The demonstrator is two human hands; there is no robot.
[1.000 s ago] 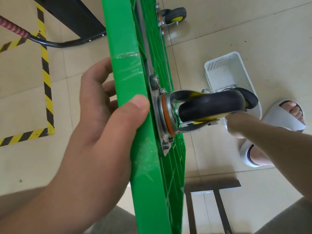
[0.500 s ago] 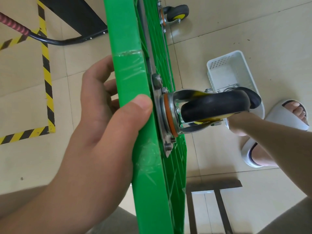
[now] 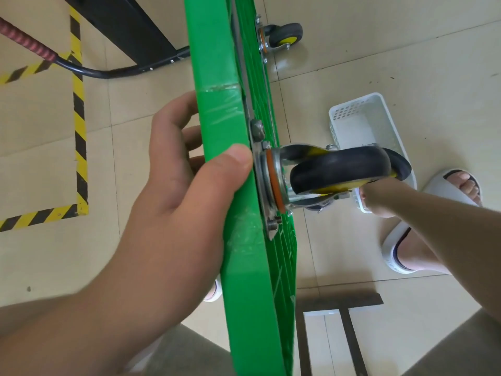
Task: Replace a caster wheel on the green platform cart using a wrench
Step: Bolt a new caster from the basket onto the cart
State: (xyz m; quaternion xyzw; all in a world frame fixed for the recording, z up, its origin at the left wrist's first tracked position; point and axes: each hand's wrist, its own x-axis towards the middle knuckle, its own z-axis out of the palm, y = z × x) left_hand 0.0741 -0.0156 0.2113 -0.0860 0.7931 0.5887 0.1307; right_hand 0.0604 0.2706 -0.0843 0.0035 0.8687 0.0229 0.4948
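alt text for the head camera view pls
A left hand grips the edge of a green cart tipped on its side, thumb beside a black caster wheel. The right hand reaches behind the wheel, fingers hidden, near a white basket on the floor.

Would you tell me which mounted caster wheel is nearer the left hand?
The foreground caster wheel, beside the left hand gripping the green cart; the far caster wheel sits near the frame's top.
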